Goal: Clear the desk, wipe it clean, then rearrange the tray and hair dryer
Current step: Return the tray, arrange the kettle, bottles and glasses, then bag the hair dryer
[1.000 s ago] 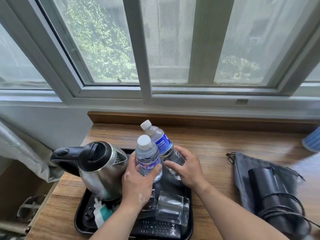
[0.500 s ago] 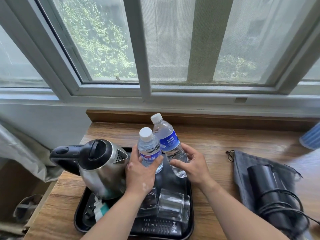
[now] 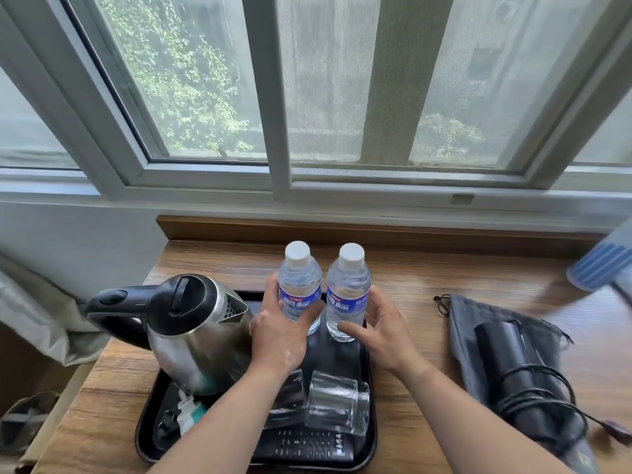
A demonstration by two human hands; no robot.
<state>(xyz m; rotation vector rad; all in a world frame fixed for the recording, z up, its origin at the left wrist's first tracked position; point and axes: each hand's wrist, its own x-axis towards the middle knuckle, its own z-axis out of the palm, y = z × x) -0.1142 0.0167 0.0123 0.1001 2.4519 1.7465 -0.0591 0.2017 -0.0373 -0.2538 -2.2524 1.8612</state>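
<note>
Blue labels on left bottle [image 3: 299, 285] and right bottle [image 3: 348, 289]: white characters, too blurred to read. Small white print on remote [image 3: 307, 446], unreadable.

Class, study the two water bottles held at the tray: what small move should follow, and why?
Probably settle the left bottle and right bottle on the black tray, then let go: left hand and right hand hold them upright, side by side.

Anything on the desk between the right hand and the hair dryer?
Nothing visible: only bare desk separates the right hand from the hair dryer on its grey pouch, though that hand holds a water bottle.
</note>
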